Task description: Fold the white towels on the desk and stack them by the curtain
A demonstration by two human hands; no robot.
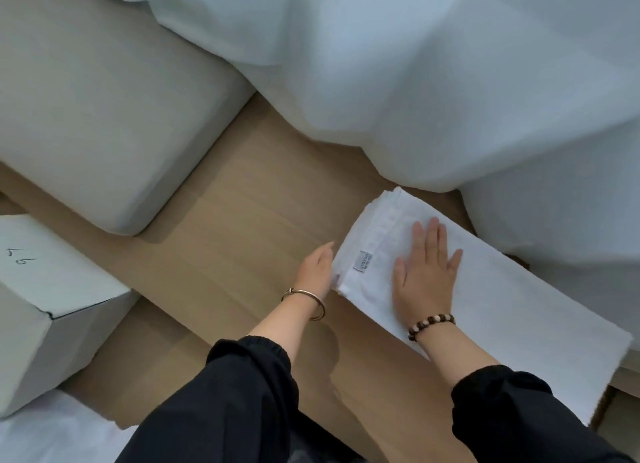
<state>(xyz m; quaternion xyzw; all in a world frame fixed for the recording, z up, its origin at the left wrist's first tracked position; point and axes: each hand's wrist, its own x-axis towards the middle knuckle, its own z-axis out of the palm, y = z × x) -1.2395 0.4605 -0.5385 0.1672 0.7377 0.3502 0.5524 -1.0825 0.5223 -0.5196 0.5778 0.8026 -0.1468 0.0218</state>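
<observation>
A folded white towel stack (491, 289) lies on the wooden desk (242, 220) at the right, close under the white curtain (381, 64). A small label (362, 261) shows near its left edge. My right hand (424, 272) lies flat on top of the stack, fingers straight and spread. With its fingers straight, my left hand (316, 268) touches the stack's left edge from the side. More white cloth (52, 435) shows at the bottom left corner.
A large pale cushion-like block (104, 116) sits at the upper left of the desk. A white cardboard box (45, 306) with handwriting stands at the left. The curtain hangs along the far and right sides.
</observation>
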